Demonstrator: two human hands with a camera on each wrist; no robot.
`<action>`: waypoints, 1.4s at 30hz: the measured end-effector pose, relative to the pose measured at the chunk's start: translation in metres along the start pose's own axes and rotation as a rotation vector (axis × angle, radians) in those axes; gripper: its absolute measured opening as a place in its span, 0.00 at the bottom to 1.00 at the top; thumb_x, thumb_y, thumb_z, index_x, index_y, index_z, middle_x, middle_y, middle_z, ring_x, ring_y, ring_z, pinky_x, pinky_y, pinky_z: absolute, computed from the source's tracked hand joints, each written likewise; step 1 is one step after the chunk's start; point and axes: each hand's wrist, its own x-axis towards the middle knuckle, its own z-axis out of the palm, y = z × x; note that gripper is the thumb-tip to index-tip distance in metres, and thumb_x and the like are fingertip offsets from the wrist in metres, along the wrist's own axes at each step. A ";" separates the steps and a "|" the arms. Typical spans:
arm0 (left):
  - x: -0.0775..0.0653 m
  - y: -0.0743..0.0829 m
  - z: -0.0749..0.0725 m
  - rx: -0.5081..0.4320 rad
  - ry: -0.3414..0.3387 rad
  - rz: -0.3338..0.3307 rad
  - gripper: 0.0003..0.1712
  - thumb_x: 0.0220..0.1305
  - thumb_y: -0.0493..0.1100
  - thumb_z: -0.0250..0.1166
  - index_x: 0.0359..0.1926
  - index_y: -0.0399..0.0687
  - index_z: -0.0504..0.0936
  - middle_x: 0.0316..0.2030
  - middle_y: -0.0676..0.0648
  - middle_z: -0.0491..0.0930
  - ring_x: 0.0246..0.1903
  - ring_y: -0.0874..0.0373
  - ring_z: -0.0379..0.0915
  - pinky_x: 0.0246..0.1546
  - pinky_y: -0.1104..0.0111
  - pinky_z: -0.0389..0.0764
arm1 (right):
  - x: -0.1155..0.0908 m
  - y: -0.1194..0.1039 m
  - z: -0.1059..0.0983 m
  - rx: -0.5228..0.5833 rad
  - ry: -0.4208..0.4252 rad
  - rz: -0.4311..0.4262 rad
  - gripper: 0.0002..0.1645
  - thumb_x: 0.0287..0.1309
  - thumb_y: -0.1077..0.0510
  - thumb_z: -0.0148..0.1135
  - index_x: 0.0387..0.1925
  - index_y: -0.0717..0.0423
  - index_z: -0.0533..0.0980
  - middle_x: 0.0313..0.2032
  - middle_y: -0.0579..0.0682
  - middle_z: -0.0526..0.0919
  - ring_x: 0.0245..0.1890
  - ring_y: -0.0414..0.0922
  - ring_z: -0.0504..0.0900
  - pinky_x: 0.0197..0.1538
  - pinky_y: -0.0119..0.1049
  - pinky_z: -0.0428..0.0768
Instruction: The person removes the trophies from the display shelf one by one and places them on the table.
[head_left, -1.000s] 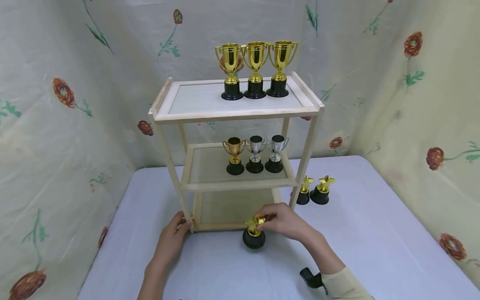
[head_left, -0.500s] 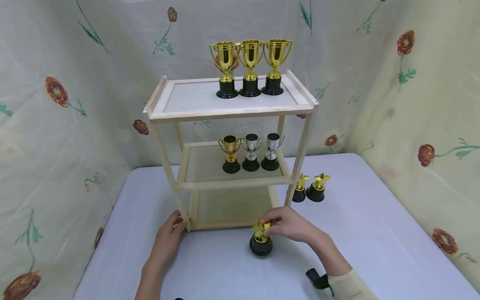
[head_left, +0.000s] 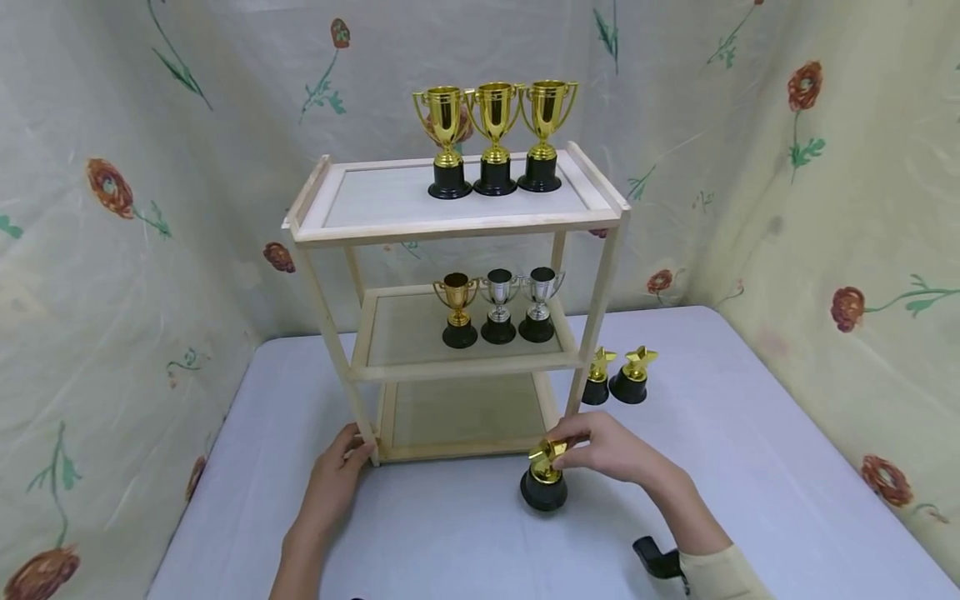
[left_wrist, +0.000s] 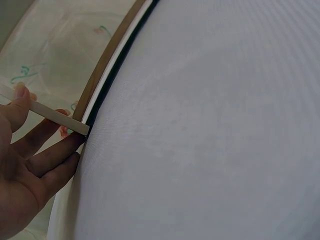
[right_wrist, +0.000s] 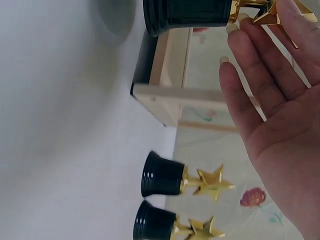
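My right hand (head_left: 611,450) pinches a star trophy (head_left: 543,493) by its gold star, in front of the shelf's right front corner. Its round black base (right_wrist: 192,14) hangs a little above the cloth in the right wrist view, with a shadow beside it. At the opposite corner my left hand (head_left: 330,479) grips the foot of the pale wooden shelf's front left leg (head_left: 362,417). The left wrist view has the thumb on one side of that leg (left_wrist: 57,117) and fingers on the other. Two more star trophies (right_wrist: 164,175) stand right of the shelf.
Three tall gold cup trophies (head_left: 495,125) line the shelf's top board (head_left: 375,200). On the middle board (head_left: 401,333) are one bronze-gold cup (head_left: 459,312) and two silver cups (head_left: 498,310). A black object (head_left: 656,557) lies by the right sleeve. Flowered curtain (head_left: 187,267) surrounds the table.
My right hand has carried the star trophy rightward along the shelf's front. My left hand keeps its hold on the leg. The head view has shifted slightly.
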 end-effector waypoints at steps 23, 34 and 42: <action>-0.001 -0.004 -0.002 0.000 0.015 -0.013 0.18 0.74 0.54 0.56 0.61 0.61 0.74 0.55 0.42 0.81 0.63 0.41 0.73 0.62 0.46 0.75 | -0.027 0.032 -0.053 0.024 0.115 0.102 0.17 0.60 0.59 0.68 0.50 0.60 0.82 0.45 0.57 0.86 0.40 0.45 0.83 0.41 0.31 0.83; -0.001 -0.001 -0.001 0.004 0.010 -0.015 0.18 0.74 0.55 0.56 0.61 0.63 0.74 0.55 0.43 0.82 0.64 0.41 0.72 0.63 0.44 0.73 | -0.033 0.055 -0.081 -0.097 0.177 0.171 0.22 0.62 0.57 0.67 0.55 0.63 0.79 0.46 0.57 0.85 0.42 0.45 0.82 0.42 0.29 0.82; 0.001 -0.001 0.000 0.001 0.008 -0.012 0.17 0.74 0.53 0.56 0.61 0.62 0.74 0.55 0.43 0.82 0.61 0.42 0.75 0.61 0.46 0.76 | -0.036 0.066 -0.097 -0.138 0.213 0.191 0.21 0.61 0.59 0.67 0.54 0.65 0.79 0.44 0.57 0.86 0.40 0.43 0.83 0.40 0.29 0.83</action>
